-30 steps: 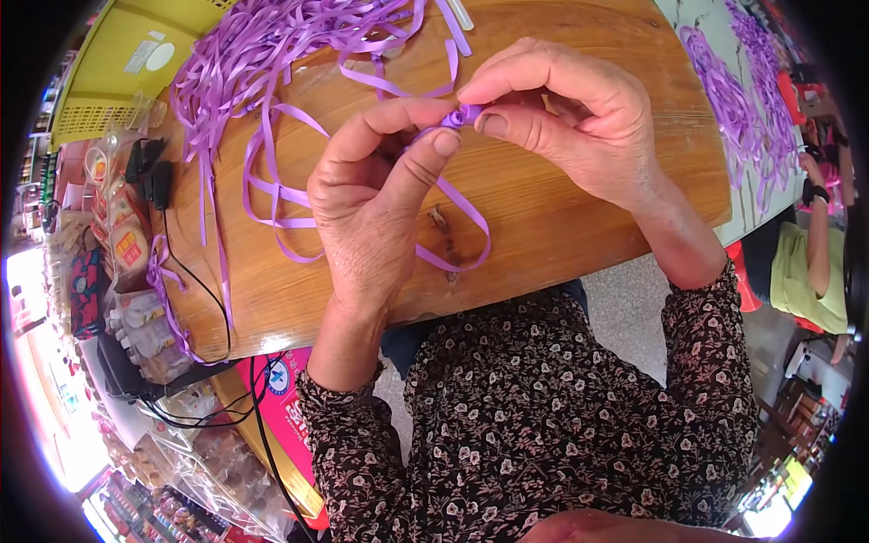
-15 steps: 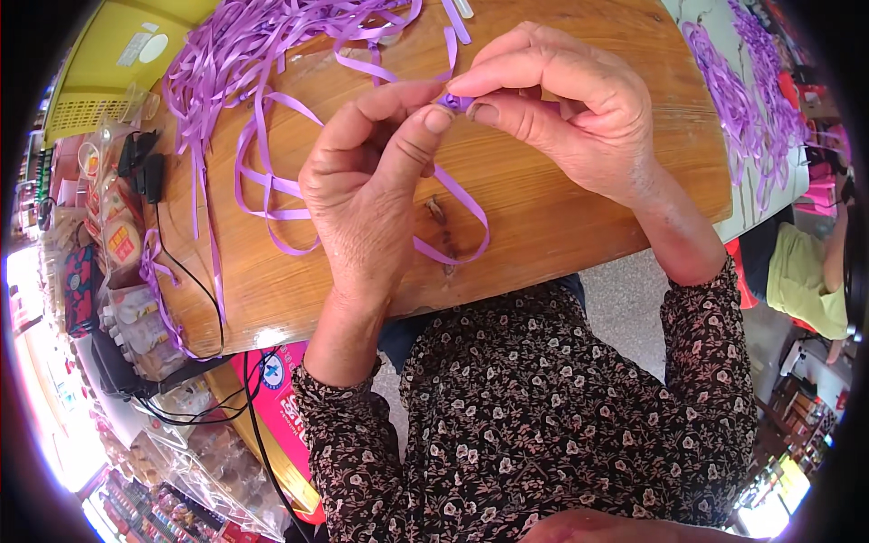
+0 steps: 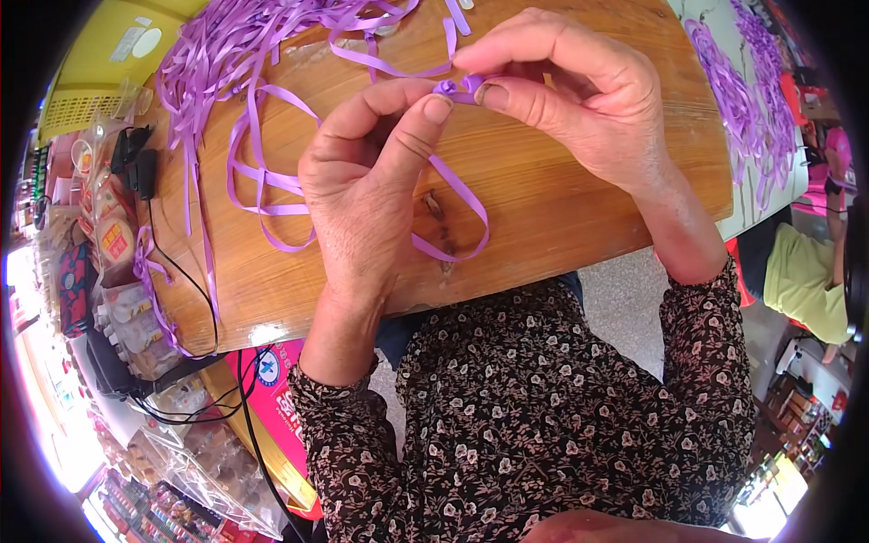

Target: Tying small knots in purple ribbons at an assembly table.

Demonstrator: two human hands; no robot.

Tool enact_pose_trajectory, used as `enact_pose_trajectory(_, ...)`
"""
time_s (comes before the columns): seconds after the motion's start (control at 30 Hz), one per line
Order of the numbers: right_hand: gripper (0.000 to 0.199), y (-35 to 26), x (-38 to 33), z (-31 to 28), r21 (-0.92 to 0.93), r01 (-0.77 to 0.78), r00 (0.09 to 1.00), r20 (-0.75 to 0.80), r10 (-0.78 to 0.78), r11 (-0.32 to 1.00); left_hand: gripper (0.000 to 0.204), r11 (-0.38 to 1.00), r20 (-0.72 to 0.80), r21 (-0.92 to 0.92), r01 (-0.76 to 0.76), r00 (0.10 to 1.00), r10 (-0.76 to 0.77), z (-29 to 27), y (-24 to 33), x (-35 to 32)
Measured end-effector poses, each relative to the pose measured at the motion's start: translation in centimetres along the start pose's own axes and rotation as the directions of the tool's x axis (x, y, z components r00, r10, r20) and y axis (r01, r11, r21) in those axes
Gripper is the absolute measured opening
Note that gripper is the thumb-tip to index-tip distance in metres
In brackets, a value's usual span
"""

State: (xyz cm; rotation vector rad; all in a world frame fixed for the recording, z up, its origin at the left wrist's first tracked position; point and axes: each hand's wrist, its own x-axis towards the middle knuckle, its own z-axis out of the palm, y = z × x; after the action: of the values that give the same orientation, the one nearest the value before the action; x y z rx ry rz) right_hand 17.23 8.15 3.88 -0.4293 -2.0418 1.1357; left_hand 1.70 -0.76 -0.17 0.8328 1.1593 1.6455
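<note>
Between my two hands is a short length of purple ribbon [image 3: 463, 97] with a small rolled knot-like bud at its left end. My left hand [image 3: 371, 172] pinches it by that bud, thumb and forefinger pressed together. With thumb and forefinger, my right hand [image 3: 579, 104] grips the ribbon just to the right. A loose loop of the same ribbon [image 3: 466, 195] hangs below my left hand onto the wooden table [image 3: 561, 208]. More loops lie to the left of that hand and join a tangled heap of purple ribbons [image 3: 222, 68] at the far left.
A yellow basket [image 3: 86, 72] stands at the far left. Black cables [image 3: 186, 262] run over the table's left edge beside bagged goods [image 3: 113, 217]. More purple ribbons [image 3: 729, 100] lie on a white marbled table [image 3: 769, 185] at right. Another person in yellow-green [image 3: 801, 281] is beyond.
My right fingers have shifted slightly right and their forefinger has lifted, so more of the ribbon and its curled bud shows between my hands. The view has shifted slightly.
</note>
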Motion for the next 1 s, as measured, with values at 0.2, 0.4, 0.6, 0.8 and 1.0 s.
enact_pose_trajectory(0.2,0.018,1.8,-0.6,0.0,0.252,-0.028,0.998,-0.045,0.041,0.967,0.011,0.997,-0.013,-0.004,-0.079,0.997,0.079,0.2,0.0,0.0)
enact_pose_trajectory(0.4,0.015,6.6,2.3,-0.1,0.058,0.871,0.489,-0.002,-0.872,0.488,0.012,0.995,0.007,0.019,-0.1,0.995,0.1,0.2,-0.3,0.0)
enact_pose_trajectory(0.6,0.017,2.6,-0.4,0.5,-0.021,0.132,0.991,0.027,-0.131,0.991,0.011,0.964,0.028,0.15,-0.219,0.976,0.217,-0.3,-0.6,0.1)
enact_pose_trajectory(0.8,0.017,3.6,0.5,0.2,-0.104,0.169,0.984,0.072,-0.162,0.98,0.008,0.94,0.017,0.241,-0.241,0.97,0.244,-0.2,-0.5,-0.1)
enact_pose_trajectory(1.0,0.017,2.5,-0.6,0.3,-0.051,0.113,0.992,0.058,-0.11,0.992,0.008,0.946,0.03,0.202,-0.252,0.967,0.251,-0.3,-0.5,-0.1)
